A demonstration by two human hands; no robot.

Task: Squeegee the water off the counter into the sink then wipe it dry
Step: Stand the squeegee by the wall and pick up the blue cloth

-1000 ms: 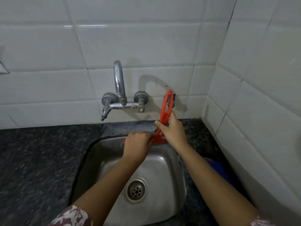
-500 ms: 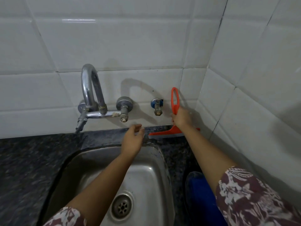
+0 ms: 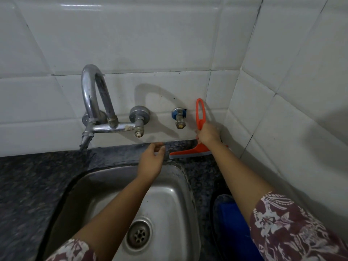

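Note:
My right hand grips the loop handle of an orange squeegee. Its blade rests on the dark speckled counter behind the sink's right corner, close to the back wall. My left hand hovers over the far rim of the steel sink, just left of the blade's end, fingers loosely curled and holding nothing. A blue cloth lies on the counter to the right of the sink, partly hidden under my right forearm.
A chrome tap with two valves juts from the white tiled back wall over the sink's left side. A small blue-capped valve sits beside the squeegee handle. A tiled side wall closes in on the right.
The squeegee moved from above the sink, where both hands met it, to the counter at the back right corner. My left hand let go and stays over the sink's far rim.

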